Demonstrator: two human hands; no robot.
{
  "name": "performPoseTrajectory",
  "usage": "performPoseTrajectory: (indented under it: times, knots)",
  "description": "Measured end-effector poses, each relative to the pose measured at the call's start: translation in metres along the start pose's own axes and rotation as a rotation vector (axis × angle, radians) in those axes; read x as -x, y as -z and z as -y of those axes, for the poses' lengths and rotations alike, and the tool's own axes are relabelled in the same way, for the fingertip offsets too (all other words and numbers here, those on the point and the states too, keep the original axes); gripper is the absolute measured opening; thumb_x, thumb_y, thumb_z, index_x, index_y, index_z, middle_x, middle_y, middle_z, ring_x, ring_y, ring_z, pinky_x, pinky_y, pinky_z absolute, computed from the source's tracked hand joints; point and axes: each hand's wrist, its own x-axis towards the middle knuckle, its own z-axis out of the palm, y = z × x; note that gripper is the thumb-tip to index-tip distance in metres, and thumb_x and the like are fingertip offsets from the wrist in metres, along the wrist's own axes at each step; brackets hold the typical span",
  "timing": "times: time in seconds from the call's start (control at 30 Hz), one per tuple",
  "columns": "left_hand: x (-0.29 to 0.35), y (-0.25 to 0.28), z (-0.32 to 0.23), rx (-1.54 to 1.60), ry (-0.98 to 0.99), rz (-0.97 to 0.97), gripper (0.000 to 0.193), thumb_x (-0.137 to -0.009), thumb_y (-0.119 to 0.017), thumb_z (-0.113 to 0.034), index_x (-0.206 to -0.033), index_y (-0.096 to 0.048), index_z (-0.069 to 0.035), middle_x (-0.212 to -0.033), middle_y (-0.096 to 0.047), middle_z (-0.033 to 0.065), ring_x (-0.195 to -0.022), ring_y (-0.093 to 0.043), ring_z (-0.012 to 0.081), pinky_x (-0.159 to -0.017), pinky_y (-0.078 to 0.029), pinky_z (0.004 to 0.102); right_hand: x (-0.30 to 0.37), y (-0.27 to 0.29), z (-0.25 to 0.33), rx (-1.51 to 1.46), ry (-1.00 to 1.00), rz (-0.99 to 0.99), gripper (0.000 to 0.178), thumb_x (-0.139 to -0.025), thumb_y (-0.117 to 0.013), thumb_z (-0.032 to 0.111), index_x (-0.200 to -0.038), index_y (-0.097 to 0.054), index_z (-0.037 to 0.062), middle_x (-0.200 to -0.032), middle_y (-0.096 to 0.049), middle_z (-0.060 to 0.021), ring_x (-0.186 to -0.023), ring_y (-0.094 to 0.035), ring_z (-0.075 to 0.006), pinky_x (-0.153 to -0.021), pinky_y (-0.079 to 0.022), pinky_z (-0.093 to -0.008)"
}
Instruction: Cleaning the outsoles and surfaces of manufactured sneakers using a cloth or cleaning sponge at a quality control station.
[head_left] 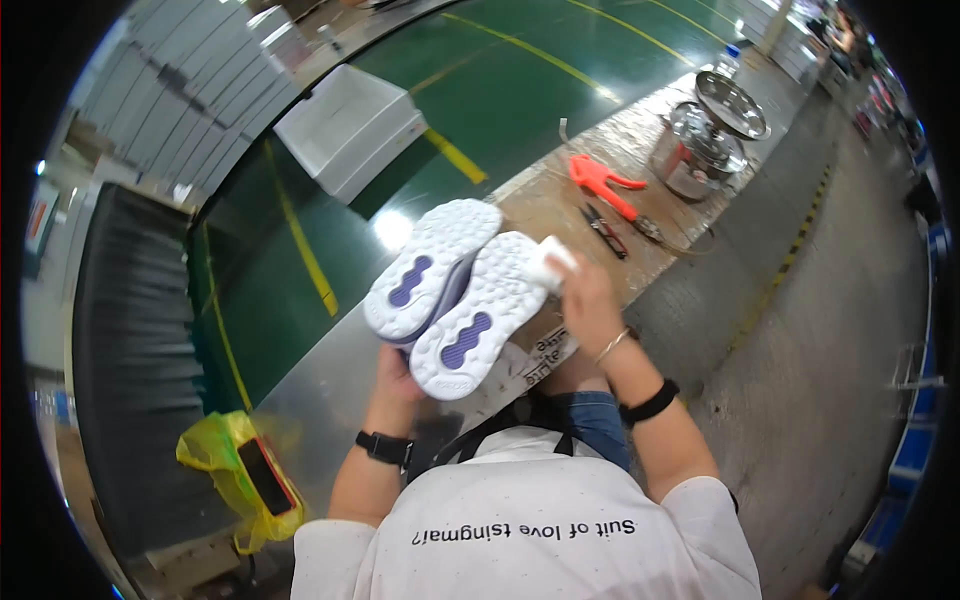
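Note:
My left hand [397, 378] is closed around the heel end of a pair of sneakers, its fingers partly hidden behind them. White bumpy soles with purple wavy insets face up on the left sneaker [437, 235] and the right sneaker [505, 290], which lie side by side. Pinched in my right hand [590, 300] is a small white wad [549, 256], perhaps cloth or sponge. It meets the outer edge of the right sole near the toe.
Beyond my right hand, a red air blow gun [603, 183] and thread snips [606, 232] lie on the bench. Farther along stand a metal pot [690, 165] and a round metal lid [735, 105]. A white bin [350, 140] rests on the green surface; a yellow bag [222, 448] holds a phone [264, 475].

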Motion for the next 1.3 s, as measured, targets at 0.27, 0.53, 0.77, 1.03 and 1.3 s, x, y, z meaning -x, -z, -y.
performPoseTrajectory:
  times: [0.27, 0.53, 0.77, 1.03, 1.3]
  knots:
    - [0.008, 0.01, 0.0, 0.173, 0.132, 0.393, 0.057, -0.088, -0.05, -0.047, -0.126, -0.048, -0.005, -0.127, -0.051, 0.0154, -0.115, -0.05, 0.0309, -0.099, -0.04, 0.0468, 0.008, 0.022, 0.14, -0.193, 0.603, 0.249, 0.044, -0.07, -0.057, 0.006, -0.114, -0.058, 0.0138, -0.113, -0.054, -0.0161, -0.099, -0.053, -0.0307, -0.08, -0.043, -0.0388]
    - [-0.003, 0.006, 0.007, -0.003, -0.04, -0.011, 0.061, -0.084, -0.05, -0.057, -0.121, -0.055, -0.009, -0.122, -0.056, 0.0123, -0.112, -0.055, 0.0267, -0.096, -0.044, 0.0438, -0.015, 0.018, 0.064, 0.093, 0.456, 0.07, 0.039, -0.074, -0.051, 0.004, -0.111, -0.061, 0.0114, -0.109, -0.056, -0.0178, -0.095, -0.054, -0.0325, -0.079, -0.043, -0.0407]
    - [-0.001, 0.02, 0.0, 0.108, 0.009, 0.046, 0.06, -0.087, -0.049, -0.049, -0.127, -0.048, -0.004, -0.13, -0.049, 0.0164, -0.116, -0.05, 0.0298, -0.1, -0.039, 0.0454, 0.027, 0.04, 0.124, -0.05, 0.627, 0.138, 0.038, -0.073, -0.061, 0.007, -0.11, -0.064, 0.0163, -0.108, -0.058, -0.0138, -0.1, -0.055, -0.0293, -0.084, -0.044, -0.0394]
    - [-0.004, 0.005, 0.004, 0.059, 0.023, 0.027, 0.055, -0.088, -0.05, -0.045, -0.123, -0.052, -0.003, -0.125, -0.053, 0.016, -0.112, -0.054, 0.0292, -0.099, -0.041, 0.0455, -0.019, 0.018, 0.022, 0.114, 0.238, 0.01, 0.038, -0.077, -0.048, -0.003, -0.112, -0.06, 0.0086, -0.114, -0.055, -0.0195, -0.099, -0.053, -0.0373, -0.088, -0.041, -0.0434]
    - [0.011, 0.008, 0.004, -0.074, -0.017, -0.007, 0.055, -0.09, -0.047, -0.047, -0.124, -0.05, -0.005, -0.126, -0.053, 0.0153, -0.112, -0.054, 0.0281, -0.098, -0.043, 0.0441, -0.037, 0.005, 0.139, -0.105, 0.767, 0.211, 0.045, -0.075, -0.052, 0.007, -0.119, -0.056, 0.0142, -0.117, -0.054, -0.0155, -0.106, -0.053, -0.0301, -0.087, -0.041, -0.0396]
